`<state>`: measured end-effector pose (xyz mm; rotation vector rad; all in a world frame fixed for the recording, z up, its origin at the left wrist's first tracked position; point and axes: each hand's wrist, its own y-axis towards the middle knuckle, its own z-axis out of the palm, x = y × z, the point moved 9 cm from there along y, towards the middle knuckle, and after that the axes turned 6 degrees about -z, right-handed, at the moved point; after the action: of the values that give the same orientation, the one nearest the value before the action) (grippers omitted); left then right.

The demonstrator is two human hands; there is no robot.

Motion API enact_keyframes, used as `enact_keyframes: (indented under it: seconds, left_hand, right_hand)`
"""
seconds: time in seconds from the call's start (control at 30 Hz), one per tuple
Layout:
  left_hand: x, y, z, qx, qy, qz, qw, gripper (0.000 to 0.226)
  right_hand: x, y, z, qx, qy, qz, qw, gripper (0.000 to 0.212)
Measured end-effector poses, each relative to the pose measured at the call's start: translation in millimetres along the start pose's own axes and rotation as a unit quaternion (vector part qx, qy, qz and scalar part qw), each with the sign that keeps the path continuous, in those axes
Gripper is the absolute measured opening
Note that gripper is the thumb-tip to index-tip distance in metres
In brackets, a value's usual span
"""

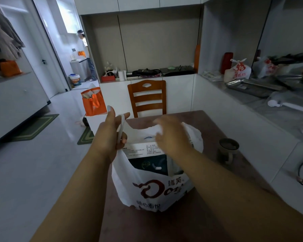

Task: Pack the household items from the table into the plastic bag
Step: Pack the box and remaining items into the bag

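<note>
We see the white plastic bag (147,191) standing upright near the middle of the brown table (226,180), its mouth open upward. Our left hand (110,135) grips the bag's left handle loop (121,130), with the fingers curled round the strip. Our right hand (170,135) is motion-blurred at the far right rim of the bag; its fingers appear to curl on white plastic, though the grip cannot be told with certainty. Inside the bag a white box (142,151) with small printed text, too fine to read, stands against a dark teal packet (149,165).

The front of the bag carries a dark red swirl logo, a few Chinese characters at its upper right and a further row below; these are creased and only partly legible.

A dark mug (228,149) stands on the table toward its right edge, apart from the bag. A wooden chair (147,98) stands at the far edge of the table. On the floor to the left an orange tote bag (93,102) rests against a white box. On the counter at the right lie a metal tray (252,86) and a tied white bag with red print (239,70). A person (87,55) stands in the doorway at the far left.
</note>
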<state>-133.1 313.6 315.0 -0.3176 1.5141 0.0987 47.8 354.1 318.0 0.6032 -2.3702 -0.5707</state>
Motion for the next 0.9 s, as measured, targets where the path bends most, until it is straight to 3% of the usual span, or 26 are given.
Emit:
enact_keyframes:
  seconds: [0.03,0.07,0.1,0.17,0.27,0.33,0.4,0.47,0.67,0.8,0.9]
  left_hand:
    - [0,2,-2,-0.009,-0.003,-0.001,1.0,0.075]
    - [0,3,-4,-0.019,-0.004,-0.003,1.0,0.072]
    - [0,5,-4,-0.028,0.0,-0.004,1.0,0.07]
    - [1,9,-4,-0.044,0.017,-0.006,0.999,0.067]
    - [1,15,-1,-0.053,0.035,-0.012,0.998,0.065]
    - [-1,20,4,-0.047,0.035,-0.021,0.998,0.066]
    - [-13,26,9,-0.047,0.023,-0.023,0.998,0.065]
    - [-39,33,9,-0.057,-0.001,-0.009,0.998,0.069]
    - [-119,45,5,-0.017,-0.108,0.065,0.992,0.079]
    - [-76,60,14,-0.037,-0.019,-0.008,0.999,0.075]
    - [-16,67,17,-0.059,0.053,-0.088,0.993,0.067]
  right_hand:
    - [-8,-2,-32,-0.126,-0.106,0.011,0.986,0.042]
    - [-17,-5,-54,-0.196,-0.19,0.043,0.961,0.053]
    - [-33,-4,-64,-0.196,-0.229,0.097,0.949,0.065]
    - [-71,3,-59,-0.078,-0.232,0.221,0.944,0.078]
    - [-105,5,-27,0.086,-0.127,0.317,0.936,0.048]
    - [-100,18,-13,0.068,0.085,0.288,0.951,0.039]
    - [-87,37,-26,-0.007,0.29,0.259,0.921,0.048]
    - [-71,63,-58,-0.066,0.366,0.214,0.903,0.056]
    - [-46,107,-120,-0.105,0.421,0.116,0.893,0.06]
    - [-60,92,-76,0.033,0.302,0.181,0.935,0.052]
    - [-76,66,-31,0.12,0.262,0.22,0.932,0.059]
